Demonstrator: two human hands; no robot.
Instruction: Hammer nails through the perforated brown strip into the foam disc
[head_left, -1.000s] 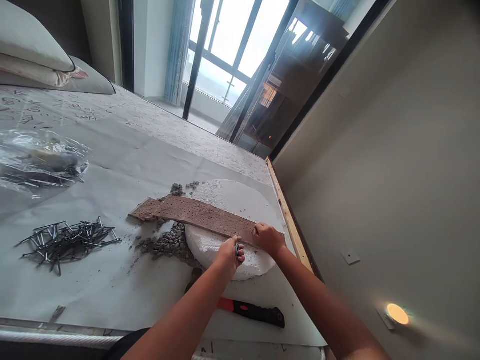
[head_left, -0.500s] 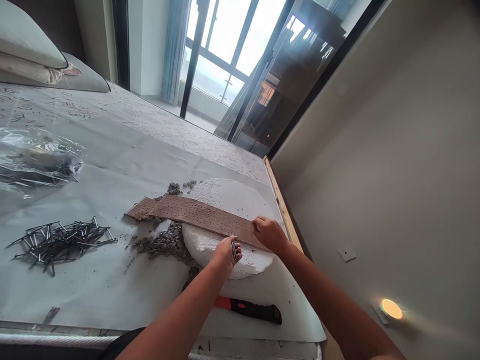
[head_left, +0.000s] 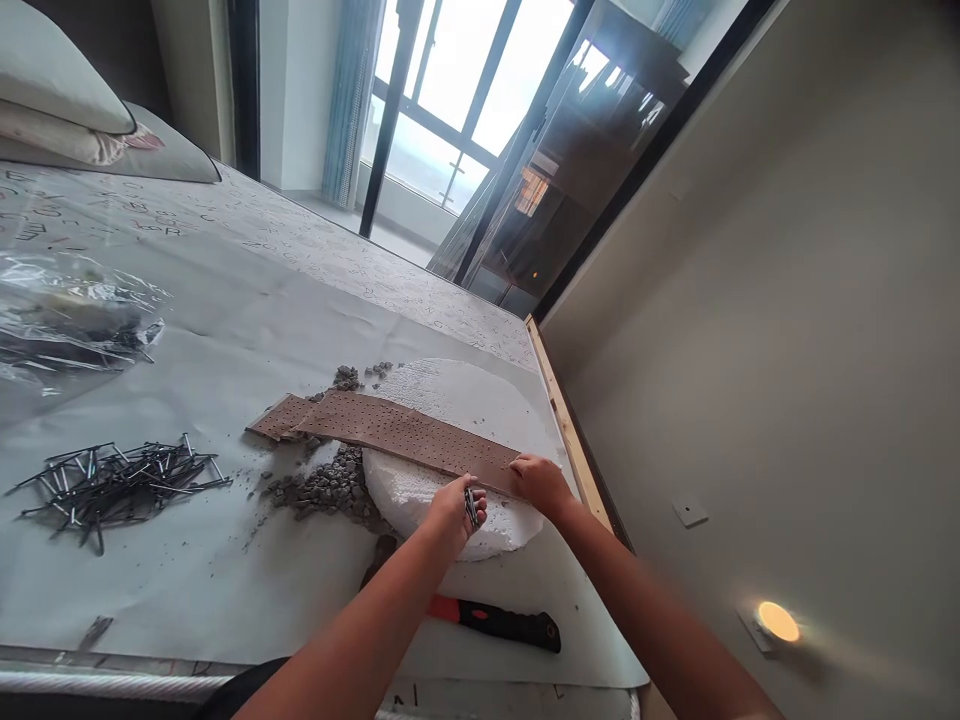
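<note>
My left hand [head_left: 452,513] is closed around a few steel nails [head_left: 471,508] whose ends stick out beside the thumb, just above the near rim of a white foam disc [head_left: 457,400]. My right hand [head_left: 541,485] rests on the right end of a long brown perforated strip [head_left: 397,432], which lies across the disc. Its fingers hide any small item there. Grey crushed stone [head_left: 326,488] lies beside the disc, under the strip's left part. A hammer with a red and black handle [head_left: 510,627] lies below my forearm, its head hidden.
A loose pile of nails [head_left: 112,483] lies on the pale paper sheet [head_left: 187,290] to the left, with a clear plastic bag [head_left: 75,310] beyond it. A wooden edge strip [head_left: 570,430] runs along the right, then a wall. Pillows [head_left: 52,90] sit far left.
My right hand has dropped from just above the strip onto its near edge. My left hand still grips the nails, and the view has drifted slightly.
</note>
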